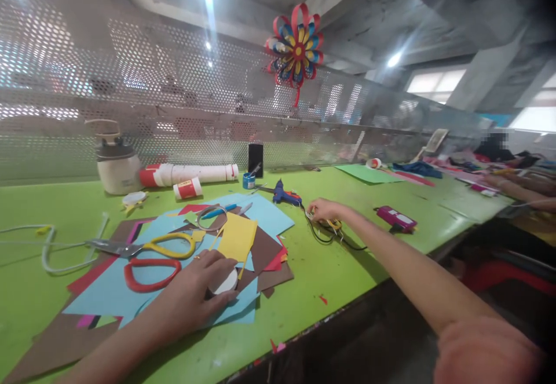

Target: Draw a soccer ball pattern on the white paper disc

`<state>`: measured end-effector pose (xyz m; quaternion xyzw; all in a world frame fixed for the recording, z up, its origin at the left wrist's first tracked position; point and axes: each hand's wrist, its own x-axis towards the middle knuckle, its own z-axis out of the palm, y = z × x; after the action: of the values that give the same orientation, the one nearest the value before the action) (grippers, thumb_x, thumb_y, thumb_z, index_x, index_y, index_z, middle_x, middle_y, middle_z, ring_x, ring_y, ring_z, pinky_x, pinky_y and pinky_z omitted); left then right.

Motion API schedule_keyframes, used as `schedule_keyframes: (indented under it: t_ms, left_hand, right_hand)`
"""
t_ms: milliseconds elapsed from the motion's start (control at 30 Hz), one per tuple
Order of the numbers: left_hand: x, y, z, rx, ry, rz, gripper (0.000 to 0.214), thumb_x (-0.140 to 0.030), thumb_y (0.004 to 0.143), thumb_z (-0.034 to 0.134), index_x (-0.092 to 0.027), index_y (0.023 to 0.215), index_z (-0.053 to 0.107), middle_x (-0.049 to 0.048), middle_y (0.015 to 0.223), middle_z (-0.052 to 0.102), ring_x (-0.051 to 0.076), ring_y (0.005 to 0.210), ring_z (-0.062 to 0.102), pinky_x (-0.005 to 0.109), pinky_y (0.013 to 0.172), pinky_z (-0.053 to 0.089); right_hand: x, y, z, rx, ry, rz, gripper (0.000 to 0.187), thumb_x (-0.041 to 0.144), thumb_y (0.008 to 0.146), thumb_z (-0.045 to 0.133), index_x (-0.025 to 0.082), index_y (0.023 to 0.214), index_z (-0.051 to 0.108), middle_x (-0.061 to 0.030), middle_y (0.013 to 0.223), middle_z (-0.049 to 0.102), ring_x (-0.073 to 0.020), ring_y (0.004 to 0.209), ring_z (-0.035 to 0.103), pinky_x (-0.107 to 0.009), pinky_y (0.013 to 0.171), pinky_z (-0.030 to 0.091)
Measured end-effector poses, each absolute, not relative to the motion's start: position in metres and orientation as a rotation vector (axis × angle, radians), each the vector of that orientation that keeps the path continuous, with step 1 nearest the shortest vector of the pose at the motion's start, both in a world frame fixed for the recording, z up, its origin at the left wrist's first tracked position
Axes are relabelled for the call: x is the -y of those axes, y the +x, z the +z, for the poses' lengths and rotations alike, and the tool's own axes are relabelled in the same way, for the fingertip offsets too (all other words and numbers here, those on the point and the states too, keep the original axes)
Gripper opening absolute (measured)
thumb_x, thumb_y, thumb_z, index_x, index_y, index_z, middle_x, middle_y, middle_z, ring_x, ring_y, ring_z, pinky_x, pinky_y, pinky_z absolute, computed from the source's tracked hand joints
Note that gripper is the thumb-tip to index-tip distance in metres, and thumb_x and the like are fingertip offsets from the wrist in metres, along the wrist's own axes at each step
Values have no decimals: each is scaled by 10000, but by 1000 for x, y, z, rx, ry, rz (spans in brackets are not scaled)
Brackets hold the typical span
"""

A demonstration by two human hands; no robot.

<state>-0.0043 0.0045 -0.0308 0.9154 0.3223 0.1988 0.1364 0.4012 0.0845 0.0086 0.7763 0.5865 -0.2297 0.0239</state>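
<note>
My left hand (207, 284) rests over the colored paper pile, thumb and fingers curled around a round white disc (226, 282). Just beyond it lie large scissors (169, 251) with one yellow and one red handle. A yellow paper piece (238, 236) and a blue pen (220, 211) sit on the light blue paper (269, 213). My right hand (324, 210) reaches across the table, fingers pinched together above a black cable (319, 236). Something yellow (334, 225) lies partly under that hand; what the fingers hold is hidden. Close by is a blue glue gun (285, 193).
At the back stand a white jug (118, 167), white tubes (195, 174), a small blue jar (249, 180) and a black box (256, 160). A purple device (396, 219) lies to the right. A paper flower (297, 51) hangs on the mesh panel. Another person's arm (521, 190) is at far right.
</note>
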Motion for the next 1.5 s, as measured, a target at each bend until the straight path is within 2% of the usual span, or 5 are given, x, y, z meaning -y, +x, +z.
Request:
schedule_keyframes:
  t_ms: [600, 867, 1167, 1367, 1500]
  left_hand:
    - [-6, -5, -32, -947, 2671, 546, 325, -407, 918, 567, -262, 1199, 644, 84, 1146, 639, 266, 1021, 612, 382, 850, 521]
    - [-15, -7, -39, -893, 2708, 589, 403, -495, 914, 537, -227, 1186, 665, 111, 1135, 648, 291, 1007, 631, 418, 865, 519]
    - [-14, -5, -35, -917, 2679, 564, 495, -535, 913, 515, -185, 1238, 643, 149, 1184, 643, 325, 1078, 612, 460, 906, 506]
    - [-9, -5, -29, -972, 2672, 558, 527, -559, 894, 524, -195, 1260, 631, 137, 1185, 650, 321, 1086, 625, 440, 906, 521]
    - [-6, -4, -27, -996, 2672, 534, 547, -528, 898, 536, -172, 1309, 591, 153, 1251, 637, 338, 1152, 600, 465, 964, 493]
  right_hand:
    - [-24, 413, 54, -1775, 2659, -635, 330, 336, 959, 616, 158, 1237, 604, -90, 1226, 637, -226, 1017, 659, -421, 845, 572]
    - [170, 449, 32, -1851, 2492, -1055, 233, 383, 894, 650, 153, 856, 655, 57, 575, 555, -80, 474, 505, -200, 440, 389]
    - [232, 400, -152, -1373, 2290, -1114, 291, 326, 946, 632, 166, 1189, 644, -72, 1211, 649, -235, 1004, 660, -400, 830, 576]
    - [219, 395, -167, -1440, 2257, -954, 255, 340, 967, 602, 183, 1162, 652, -63, 1208, 653, -234, 1020, 657, -399, 859, 568]
    - [197, 395, -125, -1679, 2219, -882, 186, 324, 951, 620, 148, 958, 681, -33, 958, 700, -181, 855, 669, -354, 787, 556]
